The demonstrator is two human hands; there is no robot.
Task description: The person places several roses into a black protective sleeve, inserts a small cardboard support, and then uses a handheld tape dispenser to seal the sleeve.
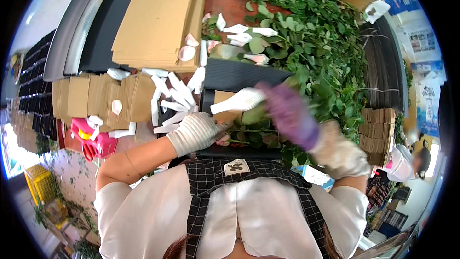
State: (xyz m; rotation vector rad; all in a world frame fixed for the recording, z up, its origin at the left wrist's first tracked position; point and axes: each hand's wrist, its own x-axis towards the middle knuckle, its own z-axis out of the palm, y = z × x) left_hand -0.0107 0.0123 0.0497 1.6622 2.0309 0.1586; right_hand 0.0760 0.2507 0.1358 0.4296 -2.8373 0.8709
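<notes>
I see a broad heap of green leafy stems [330,52] right of the black, ridged rectangular board [239,75]. On the board's near side are the blurred, purple-gloved right hand [290,115] and striped, white-gloved left hand [199,132]; I can't tell how their fingers close. Just below the board, a white, bottle-shaped flower sleeve [237,101] slants, narrow tip leftward, broad end at the right hand.

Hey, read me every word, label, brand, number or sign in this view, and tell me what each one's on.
There's no text I can quote from this view.
Patch on the checked apron: dark marks, too small to read.
Upper wall poster at right: print too small and blurred.
Lower wall poster: dark marks, too unclear to read.
</notes>
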